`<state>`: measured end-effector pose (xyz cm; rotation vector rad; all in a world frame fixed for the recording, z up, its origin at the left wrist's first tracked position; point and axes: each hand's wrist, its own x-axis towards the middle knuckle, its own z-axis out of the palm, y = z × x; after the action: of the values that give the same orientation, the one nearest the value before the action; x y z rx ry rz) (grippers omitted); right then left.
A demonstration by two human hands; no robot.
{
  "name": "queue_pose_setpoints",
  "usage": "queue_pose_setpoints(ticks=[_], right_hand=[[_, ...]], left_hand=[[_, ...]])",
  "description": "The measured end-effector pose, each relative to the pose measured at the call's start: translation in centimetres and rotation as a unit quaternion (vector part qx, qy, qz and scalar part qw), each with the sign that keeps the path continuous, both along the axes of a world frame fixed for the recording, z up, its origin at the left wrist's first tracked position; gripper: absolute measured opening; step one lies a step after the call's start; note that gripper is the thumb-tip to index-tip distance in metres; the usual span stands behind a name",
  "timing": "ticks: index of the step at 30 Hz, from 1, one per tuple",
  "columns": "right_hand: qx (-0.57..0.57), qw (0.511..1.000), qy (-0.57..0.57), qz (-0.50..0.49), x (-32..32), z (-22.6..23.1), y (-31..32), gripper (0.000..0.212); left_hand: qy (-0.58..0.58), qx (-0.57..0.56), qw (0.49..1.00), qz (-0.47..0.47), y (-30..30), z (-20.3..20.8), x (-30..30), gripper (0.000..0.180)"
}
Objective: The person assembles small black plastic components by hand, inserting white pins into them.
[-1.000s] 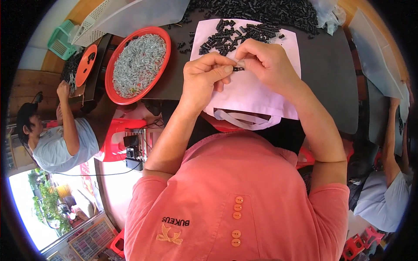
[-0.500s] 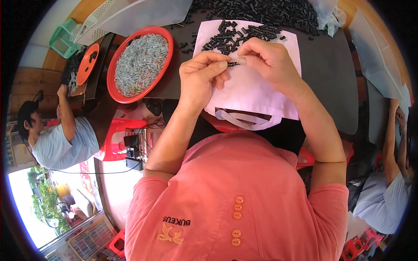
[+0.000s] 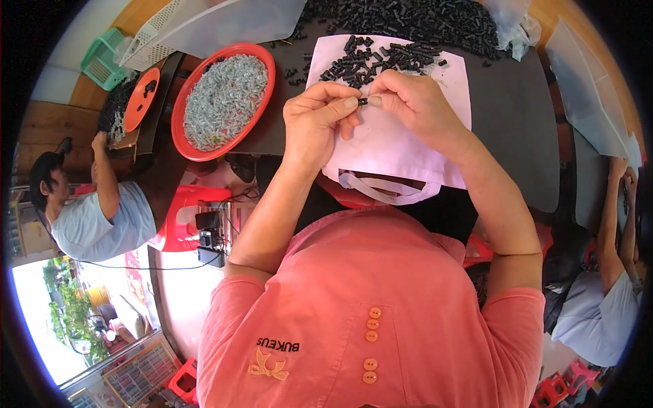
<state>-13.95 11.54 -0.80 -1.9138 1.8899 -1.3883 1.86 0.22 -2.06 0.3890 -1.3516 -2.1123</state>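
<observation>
A small black plastic piece [image 3: 363, 101] sits between my two hands, above a pale pink cloth bag [image 3: 401, 146] on the dark table. My left hand [image 3: 318, 115] pinches its left end between thumb and forefinger. From the other side, my right hand [image 3: 411, 102] closes thumb and fingertips at its right end; any smaller part in that pinch is hidden. Just beyond my fingers, loose black plastic pieces [image 3: 381, 60] lie scattered on the far half of the bag. The bag's handle [image 3: 391, 192] hangs over the near table edge.
Left of the bag stands a red basin [image 3: 178, 129] full of small clear parts [image 3: 228, 102]. A big heap of black pieces [image 3: 422, 20] covers the far table. Co-workers sit at the left [image 3: 102, 211] and right [image 3: 598, 306]. A green basket [image 3: 102, 61] stands far left.
My right fingertips have come closer to the left ones, covering more of the black piece's right end. The view has shifted slightly; the left hand keeps its pinch.
</observation>
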Motion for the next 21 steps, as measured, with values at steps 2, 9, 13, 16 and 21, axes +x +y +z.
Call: queue_pose_setpoints(ticks=[2, 9, 13, 16, 21], right_hand=[[-0.006, 1.0, 0.004, -0.013, -0.1, -0.2, 0.0, 0.008], [0.012, 0.999, -0.026, -0.016, 0.0, 0.6, 0.4, 0.009], [0.005, 1.0, -0.028, -0.012, 0.1, 0.5, 0.4, 0.003], [-0.004, 0.999, -0.031, -0.011, 0.2, 0.6, 0.4, 0.007], [0.013, 0.998, -0.066, -0.015, 0.5, 1.2, 0.5, 0.007]], left_hand=[[-0.007, -0.011, 1.0, -0.004, 0.1, 0.2, -0.1, 0.011], [-0.141, -0.109, 0.983, -0.034, 0.5, 2.2, -0.4, 0.014], [-0.175, -0.117, 0.976, -0.056, 0.8, 2.9, -0.4, 0.013], [-0.169, -0.106, 0.978, -0.059, 0.9, 3.0, -0.4, 0.011], [-0.116, -0.004, 0.992, -0.057, 0.9, 2.6, -0.6, 0.009]])
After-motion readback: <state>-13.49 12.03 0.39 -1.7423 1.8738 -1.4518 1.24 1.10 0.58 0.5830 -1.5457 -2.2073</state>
